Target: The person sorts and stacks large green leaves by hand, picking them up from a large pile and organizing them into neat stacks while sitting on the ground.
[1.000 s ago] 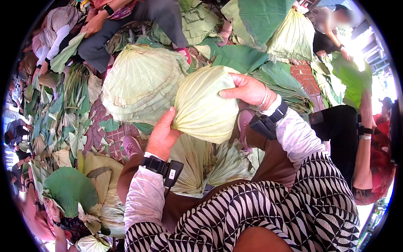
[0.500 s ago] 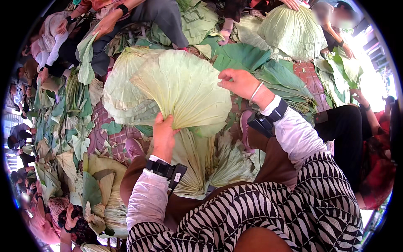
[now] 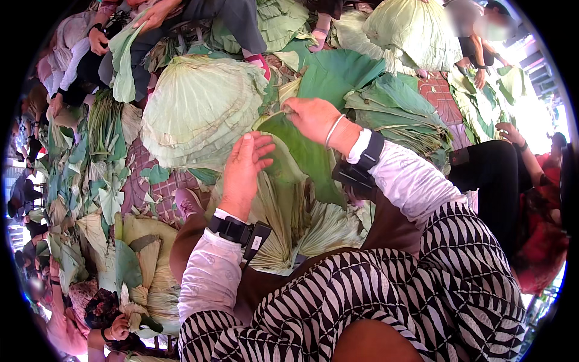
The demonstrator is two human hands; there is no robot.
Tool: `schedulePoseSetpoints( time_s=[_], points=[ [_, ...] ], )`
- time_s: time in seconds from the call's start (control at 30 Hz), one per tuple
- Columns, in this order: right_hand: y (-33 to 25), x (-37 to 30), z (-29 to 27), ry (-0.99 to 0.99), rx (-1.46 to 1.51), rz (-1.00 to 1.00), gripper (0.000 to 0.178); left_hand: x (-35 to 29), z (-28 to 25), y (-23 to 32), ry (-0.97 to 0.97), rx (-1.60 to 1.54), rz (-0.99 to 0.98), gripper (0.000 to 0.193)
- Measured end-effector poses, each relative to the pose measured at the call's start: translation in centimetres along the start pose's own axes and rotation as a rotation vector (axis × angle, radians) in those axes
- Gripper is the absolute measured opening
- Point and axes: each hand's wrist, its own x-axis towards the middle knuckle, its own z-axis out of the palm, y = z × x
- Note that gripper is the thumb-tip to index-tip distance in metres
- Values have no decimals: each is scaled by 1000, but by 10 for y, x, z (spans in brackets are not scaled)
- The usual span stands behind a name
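My right hand (image 3: 316, 120) pinches the upper edge of a large lotus leaf (image 3: 310, 160), which hangs with much of its dark green face showing and a paler part folded toward the left. My left hand (image 3: 244, 172) is beside the leaf's left edge, palm turned in and fingers apart; whether its fingertips brush the leaf is unclear. Beyond my hands rises a rounded stack of pale lotus leaves (image 3: 199, 114). Below the held leaf, folded pale leaves (image 3: 271, 223) lie between my legs.
Green leaves in a bundle (image 3: 398, 114) lie at the right on red paving (image 3: 437, 93). Another pale stack (image 3: 413, 30) stands at the far right. Loose leaves (image 3: 145, 259) are heaped at the left. Other people sit around, one holding a leaf (image 3: 123, 60) at the upper left.
The fan-shaped pale leaf that my left hand held is gone from that grip. A leaf now hangs green side showing from my right hand, which moved left. My left fingers have opened.
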Motion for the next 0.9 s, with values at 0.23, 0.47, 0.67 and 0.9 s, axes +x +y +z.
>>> schedulePoseSetpoints(
  time_s=[0.23,0.47,0.67,0.9],
  points=[
    [22,17,-36,245,195,139,17,5,-13,23,235,505,564,45],
    [-22,0,-3,-531,521,-128,18,-16,-10,23,-72,1020,529,24],
    [56,37,27,-570,553,377,33,-36,-34,35,-533,1372,213,18],
    [116,27,140,-612,398,739,50,-57,-30,6,-781,1246,133,17]
  ],
)
